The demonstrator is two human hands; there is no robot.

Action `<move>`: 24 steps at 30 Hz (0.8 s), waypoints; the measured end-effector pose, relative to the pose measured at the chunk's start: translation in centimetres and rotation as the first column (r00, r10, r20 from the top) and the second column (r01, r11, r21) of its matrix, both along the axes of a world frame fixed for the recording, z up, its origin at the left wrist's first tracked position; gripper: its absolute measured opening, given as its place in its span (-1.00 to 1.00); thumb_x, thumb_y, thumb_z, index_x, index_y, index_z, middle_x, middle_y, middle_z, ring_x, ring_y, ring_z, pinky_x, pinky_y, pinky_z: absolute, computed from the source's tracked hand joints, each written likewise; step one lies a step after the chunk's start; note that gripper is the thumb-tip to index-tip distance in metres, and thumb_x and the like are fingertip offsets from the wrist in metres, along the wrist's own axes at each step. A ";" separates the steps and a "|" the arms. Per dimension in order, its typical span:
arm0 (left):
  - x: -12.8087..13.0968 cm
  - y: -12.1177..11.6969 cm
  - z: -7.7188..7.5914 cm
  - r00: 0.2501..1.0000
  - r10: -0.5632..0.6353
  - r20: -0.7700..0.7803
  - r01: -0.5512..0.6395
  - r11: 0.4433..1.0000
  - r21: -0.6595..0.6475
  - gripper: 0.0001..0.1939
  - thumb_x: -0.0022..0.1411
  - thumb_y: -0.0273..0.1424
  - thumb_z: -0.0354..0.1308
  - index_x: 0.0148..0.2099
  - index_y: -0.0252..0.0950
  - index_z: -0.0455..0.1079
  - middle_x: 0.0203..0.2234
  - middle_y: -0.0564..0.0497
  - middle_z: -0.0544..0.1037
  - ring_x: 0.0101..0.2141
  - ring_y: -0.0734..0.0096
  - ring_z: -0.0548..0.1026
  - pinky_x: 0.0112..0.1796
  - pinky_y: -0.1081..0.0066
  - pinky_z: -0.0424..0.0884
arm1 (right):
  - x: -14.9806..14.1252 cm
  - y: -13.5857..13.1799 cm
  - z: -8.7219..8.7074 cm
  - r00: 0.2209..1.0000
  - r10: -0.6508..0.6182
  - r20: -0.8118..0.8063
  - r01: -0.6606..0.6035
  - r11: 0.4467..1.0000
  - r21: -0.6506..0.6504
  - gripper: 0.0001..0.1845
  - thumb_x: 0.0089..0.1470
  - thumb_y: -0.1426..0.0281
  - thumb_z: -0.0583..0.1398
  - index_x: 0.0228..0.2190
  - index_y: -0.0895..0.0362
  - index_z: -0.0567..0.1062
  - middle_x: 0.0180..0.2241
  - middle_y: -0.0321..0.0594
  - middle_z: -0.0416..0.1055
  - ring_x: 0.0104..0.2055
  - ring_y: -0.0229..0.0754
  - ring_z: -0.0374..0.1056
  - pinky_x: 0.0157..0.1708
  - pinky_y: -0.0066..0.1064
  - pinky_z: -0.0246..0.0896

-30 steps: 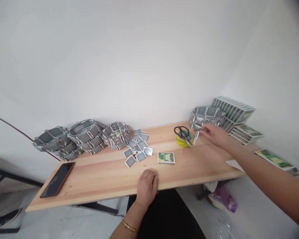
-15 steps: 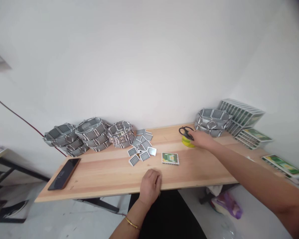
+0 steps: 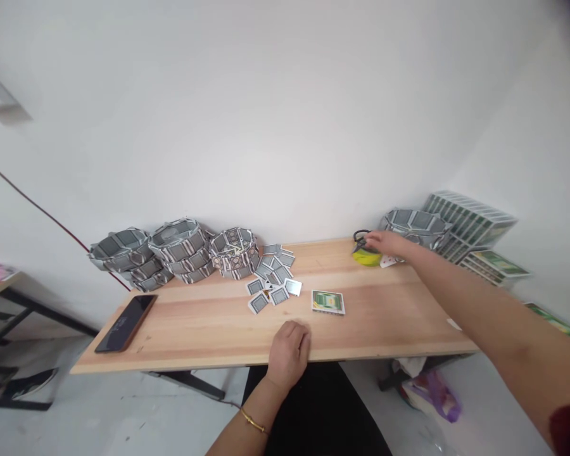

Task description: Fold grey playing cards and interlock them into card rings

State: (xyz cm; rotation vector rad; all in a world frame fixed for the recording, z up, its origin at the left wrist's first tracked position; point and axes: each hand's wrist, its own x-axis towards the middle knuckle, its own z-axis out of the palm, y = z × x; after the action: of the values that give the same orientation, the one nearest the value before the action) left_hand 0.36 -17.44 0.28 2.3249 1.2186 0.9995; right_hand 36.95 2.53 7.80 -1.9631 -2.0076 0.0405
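My right hand (image 3: 388,243) reaches across the table toward the wall, its fingers closed on black-handled scissors (image 3: 360,239). Right beneath the scissors is a yellow roll (image 3: 367,258), probably tape; whether my fingers also grip it I cannot tell. A playing card (image 3: 387,261) lies face up under my right wrist. My left hand (image 3: 289,349) rests loosely closed on the table's front edge, with nothing visible in it. Beyond it lies a green-and-white card pack (image 3: 328,302). Loose playing cards (image 3: 276,273) are scattered left of the pack, mostly face down.
Rings of folded cards stand along the wall: a left stack (image 3: 123,253), a second stack (image 3: 183,248), a ring (image 3: 235,253) and a right stack (image 3: 418,227). Boxed packs (image 3: 475,218) fill the right corner. A phone (image 3: 126,323) lies on the wooden table (image 3: 204,329) at left.
My right hand has moved farther back toward the wall and slightly right, the scissors and yellow roll moving with it. A card now shows under my wrist. The left hand stays in place.
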 end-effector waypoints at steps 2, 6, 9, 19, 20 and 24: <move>0.0 0.0 0.0 1.000 0.001 -0.006 -0.001 1.000 0.000 -0.86 0.29 -0.46 -0.06 -0.28 -0.26 0.31 -0.35 -0.04 0.44 -0.27 0.32 0.37 -0.21 0.31 0.34 | 1.2 -0.6 0.4 1.000 -0.008 0.011 0.008 1.000 -0.020 -0.74 0.05 0.39 0.10 -0.31 0.07 0.58 -0.32 -0.19 0.56 -0.27 -0.07 0.44 -0.30 -0.38 0.24; 0.0 0.0 0.0 1.000 0.001 -0.019 -0.001 1.000 -0.003 -0.86 0.29 -0.46 -0.07 -0.28 -0.26 0.31 -0.35 -0.05 0.43 -0.26 0.31 0.37 -0.21 0.30 0.34 | 2.9 -2.6 0.5 0.998 -0.057 0.022 0.057 0.998 -0.016 -0.70 0.05 0.43 0.05 -0.30 0.11 0.57 -0.33 -0.14 0.56 -0.27 -0.03 0.44 -0.31 -0.34 0.23; 0.0 0.1 -0.1 1.000 0.000 -0.020 0.000 1.000 0.001 -0.86 0.29 -0.46 -0.07 -0.27 -0.26 0.30 -0.35 -0.04 0.44 -0.26 0.31 0.37 -0.21 0.30 0.34 | 2.7 -4.2 -0.4 0.998 -0.067 0.007 0.067 0.998 0.004 -0.71 0.04 0.43 0.05 -0.32 0.12 0.56 -0.34 -0.13 0.56 -0.29 -0.03 0.45 -0.32 -0.34 0.23; 0.0 -0.1 -0.2 0.999 0.013 -0.035 -0.012 1.000 0.017 -0.86 0.28 -0.47 -0.06 -0.28 -0.26 0.32 -0.35 -0.06 0.45 -0.26 0.31 0.37 -0.21 0.30 0.34 | -4.6 -6.4 -3.8 0.983 0.128 -0.135 -0.127 0.992 0.016 -0.68 0.01 0.46 0.05 -0.23 0.20 0.53 -0.15 0.02 0.50 -0.10 0.03 0.40 -0.11 -0.21 0.25; 0.0 -0.1 -0.2 0.999 0.011 -0.031 -0.011 1.000 0.018 -0.86 0.28 -0.47 -0.06 -0.28 -0.26 0.32 -0.34 -0.06 0.45 -0.26 0.32 0.37 -0.21 0.30 0.34 | -5.6 -6.9 -4.0 0.973 0.166 -0.158 -0.167 0.986 0.003 -0.68 0.03 0.44 0.05 -0.24 0.19 0.53 -0.16 0.00 0.50 -0.11 0.01 0.41 -0.11 -0.23 0.26; 0.0 -0.1 -0.1 1.000 0.009 -0.028 -0.008 0.999 0.032 -0.84 0.29 -0.46 -0.08 -0.28 -0.27 0.33 -0.36 -0.06 0.45 -0.26 0.33 0.38 -0.21 0.31 0.34 | -9.8 -9.8 -4.6 0.888 0.364 -0.282 -0.398 0.914 -0.075 -0.63 -0.02 0.28 0.18 -0.12 0.05 0.49 -0.11 -0.20 0.49 -0.11 -0.09 0.42 -0.14 -0.34 0.31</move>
State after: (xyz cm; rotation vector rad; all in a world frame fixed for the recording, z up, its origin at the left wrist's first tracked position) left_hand 0.41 -17.55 0.16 2.3673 1.2327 0.9995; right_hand 27.19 -7.22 3.17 -1.5010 -2.2180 0.5124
